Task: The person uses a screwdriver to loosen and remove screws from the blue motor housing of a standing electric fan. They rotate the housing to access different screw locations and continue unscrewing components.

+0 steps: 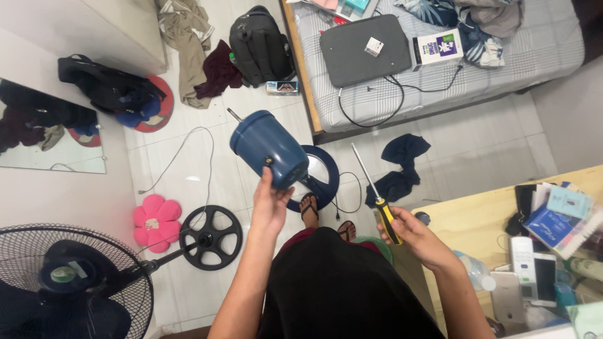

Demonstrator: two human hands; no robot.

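Note:
My left hand (270,204) grips the lower edge of a dark blue fan motor housing (269,147), which stands up above a round blue fan base (326,179) on the tiled floor. A thin metal shaft sticks out of the housing's far end. My right hand (411,232) holds a screwdriver (375,191) by its yellow and black handle, with the long metal shank pointing up and away to the left. My sandalled feet show below the base.
A black standing fan (69,282) fills the lower left, its round base (213,235) beside a pink flower cushion (156,221). A bed (440,69) with a grey laptop sleeve lies ahead. A wooden table (477,216) with phones and boxes stands right. Bags and clothes litter the floor.

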